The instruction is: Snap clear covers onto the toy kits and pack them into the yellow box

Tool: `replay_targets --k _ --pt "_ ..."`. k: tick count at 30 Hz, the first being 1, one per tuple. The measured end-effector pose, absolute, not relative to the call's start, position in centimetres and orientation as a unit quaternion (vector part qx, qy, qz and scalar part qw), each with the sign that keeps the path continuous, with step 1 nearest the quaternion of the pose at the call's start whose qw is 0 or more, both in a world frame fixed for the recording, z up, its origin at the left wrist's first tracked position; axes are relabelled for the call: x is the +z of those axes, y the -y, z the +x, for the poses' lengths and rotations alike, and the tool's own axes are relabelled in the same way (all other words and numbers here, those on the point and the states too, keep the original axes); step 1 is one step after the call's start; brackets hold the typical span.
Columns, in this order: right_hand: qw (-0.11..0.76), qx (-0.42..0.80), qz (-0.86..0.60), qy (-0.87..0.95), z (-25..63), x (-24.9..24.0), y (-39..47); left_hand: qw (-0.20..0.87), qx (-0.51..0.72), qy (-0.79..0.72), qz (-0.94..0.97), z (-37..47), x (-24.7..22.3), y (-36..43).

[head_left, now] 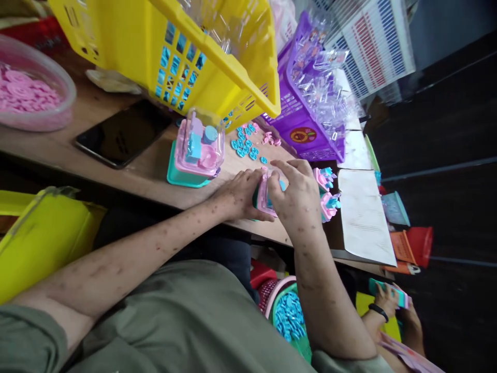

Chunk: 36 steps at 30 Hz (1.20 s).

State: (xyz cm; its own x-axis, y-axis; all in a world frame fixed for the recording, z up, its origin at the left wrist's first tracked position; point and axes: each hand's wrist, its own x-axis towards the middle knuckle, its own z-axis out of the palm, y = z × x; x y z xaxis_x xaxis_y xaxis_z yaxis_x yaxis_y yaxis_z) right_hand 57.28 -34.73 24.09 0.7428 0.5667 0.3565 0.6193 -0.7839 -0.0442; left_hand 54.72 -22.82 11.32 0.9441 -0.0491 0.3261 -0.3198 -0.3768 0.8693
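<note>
My left hand (244, 197) is wrapped round the side of a small pink and teal plastic toy box (265, 196) near the table's front edge. Over its top lies my right hand (297, 194), fingers bent and touching the clear cover; parts of the box are hidden beneath it. Left of my hands stands a similar toy box (196, 150), with pink and blue pieces under a clear lid. Small blue plastic wheels (244, 142) and a few pink pieces (271, 139) lie loose behind my hands. To the right sit pink pieces with blue tops (330, 204).
A yellow basket (217, 67) and a purple basket (306, 119) of clear packs stand behind. At left are a black phone (122, 134) and a tub (70, 101) of pink parts. White paper (365, 217) lies right. A co-worker's hands (388, 303) hold a teal-pink item at lower right.
</note>
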Motion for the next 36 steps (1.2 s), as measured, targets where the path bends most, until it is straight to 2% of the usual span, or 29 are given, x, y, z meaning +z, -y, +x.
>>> replay_targets --k 5,8,13,18,22,27,32,36 --pt "0.075 -0.184 -0.926 0.320 57.0 23.5 34.6 0.527 0.117 0.113 0.834 54.9 11.1 22.7" --pt "0.104 -0.159 -0.931 0.311 57.5 23.2 36.0 0.540 0.126 0.116 0.824 54.7 11.4 22.6" --pt "0.252 -0.030 -0.922 0.292 59.6 22.0 39.3 0.575 0.141 0.122 0.796 54.4 11.7 22.5" --pt "0.412 0.053 -0.881 0.228 59.9 20.7 40.4 0.566 0.141 0.123 0.803 54.3 11.3 22.3" --pt "0.495 0.146 -0.839 0.173 59.3 20.5 40.9 0.557 0.134 0.140 0.808 54.2 11.2 22.0" --pt "0.554 0.155 -0.808 0.128 59.5 19.8 42.0 0.549 0.132 0.178 0.806 54.1 11.0 21.7" --pt "0.534 0.116 -0.817 0.185 59.3 19.4 44.0 0.550 0.194 0.211 0.784 52.9 11.5 22.3" --pt "0.567 0.129 -0.794 0.177 57.7 19.2 45.0 0.503 0.235 0.220 0.802 51.0 13.0 22.9"
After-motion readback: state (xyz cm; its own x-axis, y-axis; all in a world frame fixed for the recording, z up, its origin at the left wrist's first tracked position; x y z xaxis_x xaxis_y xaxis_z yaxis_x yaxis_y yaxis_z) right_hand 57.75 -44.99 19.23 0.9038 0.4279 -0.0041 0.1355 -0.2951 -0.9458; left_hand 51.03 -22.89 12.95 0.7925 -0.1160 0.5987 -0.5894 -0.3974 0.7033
